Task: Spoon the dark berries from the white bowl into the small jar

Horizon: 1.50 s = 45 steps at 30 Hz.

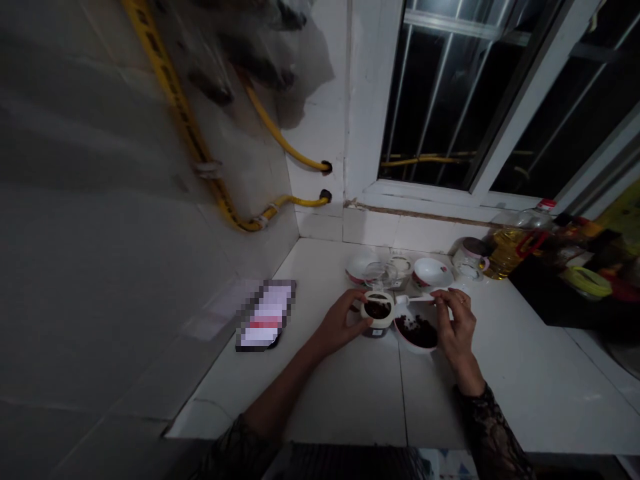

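Note:
My left hand (347, 321) is closed round the side of a small seasoning jar (379, 323). The jar has a white rim, its clear lid (381, 274) is flipped up, and dark contents show inside. Between thumb and fingers my right hand (456, 327) pinches the handle of a small white spoon (416, 299). The spoon's head is just right of the jar's mouth, over the far edge of a white bowl (417, 348). Dark red-brown crumbly stuff (418, 331) lies in that bowl. What the spoon's head carries is too small to tell.
Behind stand a second jar (401, 265), a white bowl (433, 272) and another bowl (358, 267). An oil bottle (505, 248) and a lidded pot (471, 257) are at the right, near a dark box (537, 293). A phone (266, 316) leans at the left wall.

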### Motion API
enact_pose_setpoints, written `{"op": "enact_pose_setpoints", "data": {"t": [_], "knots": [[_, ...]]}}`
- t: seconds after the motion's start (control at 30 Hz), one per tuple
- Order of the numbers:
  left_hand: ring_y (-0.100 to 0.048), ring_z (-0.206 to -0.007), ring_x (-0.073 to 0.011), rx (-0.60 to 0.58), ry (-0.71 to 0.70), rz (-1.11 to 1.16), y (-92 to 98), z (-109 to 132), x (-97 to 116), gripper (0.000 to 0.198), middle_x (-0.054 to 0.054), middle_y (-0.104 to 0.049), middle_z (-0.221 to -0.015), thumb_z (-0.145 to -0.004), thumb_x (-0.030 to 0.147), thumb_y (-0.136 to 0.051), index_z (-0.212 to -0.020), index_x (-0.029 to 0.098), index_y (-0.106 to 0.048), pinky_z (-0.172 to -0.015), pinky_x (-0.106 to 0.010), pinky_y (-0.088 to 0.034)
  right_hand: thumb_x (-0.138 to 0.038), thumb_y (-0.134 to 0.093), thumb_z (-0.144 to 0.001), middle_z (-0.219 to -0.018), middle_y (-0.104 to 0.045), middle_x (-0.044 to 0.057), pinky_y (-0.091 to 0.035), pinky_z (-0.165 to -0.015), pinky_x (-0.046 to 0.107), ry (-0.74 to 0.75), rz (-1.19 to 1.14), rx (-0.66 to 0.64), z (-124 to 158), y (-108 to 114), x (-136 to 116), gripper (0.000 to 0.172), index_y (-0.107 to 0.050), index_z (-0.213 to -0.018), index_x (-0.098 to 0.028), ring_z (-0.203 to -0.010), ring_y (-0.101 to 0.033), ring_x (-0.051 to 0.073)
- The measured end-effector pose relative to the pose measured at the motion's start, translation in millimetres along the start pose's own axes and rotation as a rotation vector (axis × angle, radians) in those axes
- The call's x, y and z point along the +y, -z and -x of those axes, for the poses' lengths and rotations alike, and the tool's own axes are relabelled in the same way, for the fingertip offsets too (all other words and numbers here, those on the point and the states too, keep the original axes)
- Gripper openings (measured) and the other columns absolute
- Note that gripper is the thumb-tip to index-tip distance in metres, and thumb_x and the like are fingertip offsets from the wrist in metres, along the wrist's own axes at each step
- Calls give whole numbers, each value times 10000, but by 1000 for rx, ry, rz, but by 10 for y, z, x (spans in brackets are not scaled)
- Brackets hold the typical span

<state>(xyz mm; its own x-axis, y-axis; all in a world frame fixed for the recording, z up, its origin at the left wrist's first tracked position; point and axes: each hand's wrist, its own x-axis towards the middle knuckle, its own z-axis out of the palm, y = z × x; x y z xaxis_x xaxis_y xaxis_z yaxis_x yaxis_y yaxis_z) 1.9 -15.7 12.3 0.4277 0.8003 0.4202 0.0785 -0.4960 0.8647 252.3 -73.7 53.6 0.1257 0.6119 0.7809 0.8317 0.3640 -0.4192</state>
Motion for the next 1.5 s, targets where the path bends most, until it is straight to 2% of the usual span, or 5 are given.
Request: {"op": "enact_pose_setpoints", "data": {"t": [0.17,0.4,0.53,0.63,1.5], "knots": [[-607,-1133,-244,-4,-5,-18,4,-1,-26,265,-108,-601,-1277,-822,295,-671,-1031,216,-528,-856,-345,-515,-269,-470,-850,-662,-701,39,-391,-925,455,-158,113,-218,-29,16,241,216,-680,-840,-218,-768,-625,249],[-608,-1132,-245,8,-3,-18,8,-8,4,266,-102,-613,-1256,-809,291,-672,-1026,222,-533,-860,-349,-515,-327,-482,-772,-601,-687,24,-439,-831,390,-379,-110,-377,6,-105,111,228,-690,-761,-234,-755,-632,249],[-609,-1134,-250,6,-9,-24,12,-9,19,267,-106,-615,-1258,-809,293,-669,-1027,221,-534,-858,-353,-513,-414,-521,-696,-528,-633,4,-434,-644,328,-642,-345,-335,-31,-91,115,231,-650,-704,-223,-579,-581,206],[-606,-1143,-252,8,-8,-21,10,-11,22,259,-109,-615,-1271,-807,285,-674,-1016,222,-536,-853,-350,-516,-449,-570,-639,-498,-610,-1,-421,-623,315,-722,-443,-269,-71,-60,153,240,-638,-677,-222,-550,-556,189],[-598,-1156,-252,-2,-4,-21,-3,-12,-7,258,-101,-607,-1278,-810,288,-663,-1021,225,-528,-843,-348,-515,-430,-674,-597,-497,-617,-4,-459,-639,321,-786,-519,-100,-110,-46,229,231,-651,-669,-212,-553,-564,186]]}}
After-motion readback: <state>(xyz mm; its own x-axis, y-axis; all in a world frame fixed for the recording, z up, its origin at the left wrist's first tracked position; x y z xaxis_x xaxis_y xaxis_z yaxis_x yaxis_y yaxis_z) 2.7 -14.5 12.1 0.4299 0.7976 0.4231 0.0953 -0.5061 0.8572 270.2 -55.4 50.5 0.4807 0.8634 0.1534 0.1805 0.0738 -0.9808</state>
